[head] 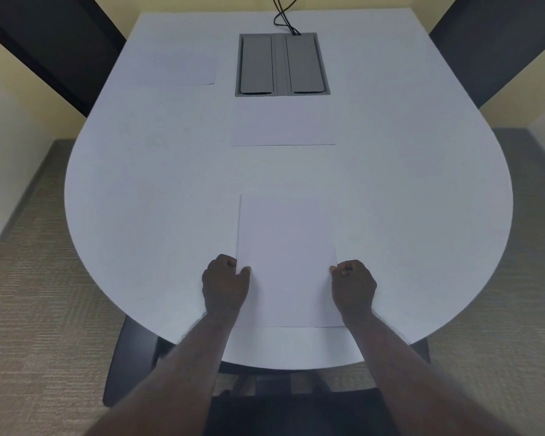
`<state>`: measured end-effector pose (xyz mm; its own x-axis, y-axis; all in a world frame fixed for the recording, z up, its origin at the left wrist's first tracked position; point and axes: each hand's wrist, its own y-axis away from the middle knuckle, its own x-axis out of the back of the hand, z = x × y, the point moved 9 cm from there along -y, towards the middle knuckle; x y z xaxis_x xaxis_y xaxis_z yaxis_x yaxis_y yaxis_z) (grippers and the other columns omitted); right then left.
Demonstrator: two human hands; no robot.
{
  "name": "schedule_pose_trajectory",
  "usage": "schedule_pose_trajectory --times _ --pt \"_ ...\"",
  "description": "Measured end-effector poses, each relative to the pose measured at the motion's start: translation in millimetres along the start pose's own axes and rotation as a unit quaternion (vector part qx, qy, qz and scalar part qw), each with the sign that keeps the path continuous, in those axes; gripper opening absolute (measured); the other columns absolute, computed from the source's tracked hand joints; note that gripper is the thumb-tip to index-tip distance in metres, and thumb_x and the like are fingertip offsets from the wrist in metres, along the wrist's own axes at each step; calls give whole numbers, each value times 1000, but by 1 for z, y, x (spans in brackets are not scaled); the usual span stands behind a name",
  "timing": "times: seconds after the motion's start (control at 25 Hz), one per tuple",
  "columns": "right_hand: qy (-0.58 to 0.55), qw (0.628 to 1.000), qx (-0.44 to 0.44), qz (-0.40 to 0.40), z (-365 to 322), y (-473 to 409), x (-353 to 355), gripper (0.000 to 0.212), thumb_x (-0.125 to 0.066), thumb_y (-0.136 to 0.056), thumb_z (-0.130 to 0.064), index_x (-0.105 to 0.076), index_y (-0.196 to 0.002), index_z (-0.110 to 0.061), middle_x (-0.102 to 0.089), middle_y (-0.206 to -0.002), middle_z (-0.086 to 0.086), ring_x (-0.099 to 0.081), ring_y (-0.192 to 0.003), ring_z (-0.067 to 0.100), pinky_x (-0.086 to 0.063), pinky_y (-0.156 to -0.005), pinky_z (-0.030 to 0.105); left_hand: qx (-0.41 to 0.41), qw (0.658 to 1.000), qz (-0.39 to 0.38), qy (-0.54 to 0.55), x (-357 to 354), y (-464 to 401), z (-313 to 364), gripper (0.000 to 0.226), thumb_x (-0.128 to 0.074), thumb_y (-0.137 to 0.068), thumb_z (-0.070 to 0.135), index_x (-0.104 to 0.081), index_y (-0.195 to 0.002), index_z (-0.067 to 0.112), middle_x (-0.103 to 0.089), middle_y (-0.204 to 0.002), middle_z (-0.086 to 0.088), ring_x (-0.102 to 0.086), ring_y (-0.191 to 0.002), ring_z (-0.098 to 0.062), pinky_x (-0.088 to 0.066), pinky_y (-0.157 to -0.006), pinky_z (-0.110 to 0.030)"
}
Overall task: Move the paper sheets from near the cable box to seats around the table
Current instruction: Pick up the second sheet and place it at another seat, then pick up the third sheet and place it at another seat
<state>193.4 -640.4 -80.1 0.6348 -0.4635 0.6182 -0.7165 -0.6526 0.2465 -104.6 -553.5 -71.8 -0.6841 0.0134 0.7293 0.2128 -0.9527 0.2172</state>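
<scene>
A white paper sheet (pixel 287 262) lies lengthwise at the near end of the white table (pixel 139 190). My left hand (pixel 224 284) pinches its left edge and my right hand (pixel 354 284) pinches its right edge, both with fingers curled. A second sheet (pixel 282 124) lies flat just in front of the grey cable box (pixel 282 64), set in the table's far middle. A third sheet (pixel 183 69) lies to the left of the box.
Black cables (pixel 283 17) run from the cable box over the table's far edge. A dark chair (pixel 132 357) stands under the near edge, below my arms. Dark chair backs stand at the far left (pixel 54 45) and far right (pixel 491 48). Carpet surrounds the table.
</scene>
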Motion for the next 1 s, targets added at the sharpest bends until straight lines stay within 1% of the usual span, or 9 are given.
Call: schedule_pose_trajectory --times 0.16,0.32,0.44,0.52,0.6,0.68,0.8,0.92,1.0 --pt "11 1000 7 5 0 1 0 8 -66 -87 -12 -62 -90 -6 -57 -69 -6 -56 -79 21 -38 -75 27 -4 1000 14 27 1 0 -3 35 -74 -77 26 -58 -105 11 -59 -102 -4 -60 -95 -21 -45 -81 -30" --pt "26 1000 9 14 2 2 1 14 -67 -87 -14 -62 -96 -4 -65 -87 7 -54 -80 21 -32 -73 24 -27 999 17 24 2 0 -3 34 -75 -76 26 -58 -101 11 -58 -97 -3 -61 -91 -21 -43 -78 -29" --pt "10 1000 25 8 -1 6 2 25 -70 -85 -21 -61 -101 -4 -62 -90 9 -54 -82 20 -35 -76 25 -25 999 8 28 1 -2 -4 30 -75 -77 29 -55 -92 13 -56 -90 0 -58 -87 -22 -41 -74 -29" --pt "-13 1000 26 6 -1 10 7 33 -73 -84 -28 -61 -103 -5 -60 -92 8 -56 -87 22 -39 -80 28 -9 999 -3 49 1 -3 -5 29 -73 -80 32 -52 -88 14 -56 -89 0 -56 -86 -21 -36 -73 -28" --pt "-25 999 19 3 0 13 14 38 -74 -82 -34 -61 -107 -8 -57 -95 7 -55 -94 22 -42 -85 32 10 997 -8 77 3 -4 -3 29 -72 -81 33 -52 -88 13 -57 -90 -1 -55 -88 -21 -34 -73 -27" --pt "-33 999 23 -10 -4 17 24 41 -75 -82 -37 -61 -111 -11 -54 -101 4 -55 -96 21 -42 -86 31 9 995 -12 96 9 -3 7 28 -71 -81 34 -53 -89 14 -58 -92 -3 -55 -88 -21 -36 -74 -28" --pt "-37 998 56 -15 -25 21 46 43 -75 -81 -37 -60 -114 -14 -53 -109 4 -59 -91 24 -41 -81 28 -26 992 -14 123 21 3 38 27 -71 -81 35 -55 -92 17 -57 -94 -3 -55 -83 -14 -41 -76 -29" --pt "-60 994 88 -10 -54 29 76 45 -75 -82 -37 -58 -117 -15 -53 -113 1 -58 -91 21 -40 -79 26 -78 985 -14 153 39 17 71 24 -72 -81 34 -57 -94 20 -54 -94 2 -51 -81 1 -38 -74 -26" --pt "-79 992 102 -9 -71 35 96 45 -74 -83 -39 -57 -118 -18 -52 -116 -2 -59 -93 19 -41 -79 26 -106 979 -28 174 50 28 89 23 -73 -81 34 -58 -95 22 -53 -93 4 -51 -79 2 -39 -71 -25"
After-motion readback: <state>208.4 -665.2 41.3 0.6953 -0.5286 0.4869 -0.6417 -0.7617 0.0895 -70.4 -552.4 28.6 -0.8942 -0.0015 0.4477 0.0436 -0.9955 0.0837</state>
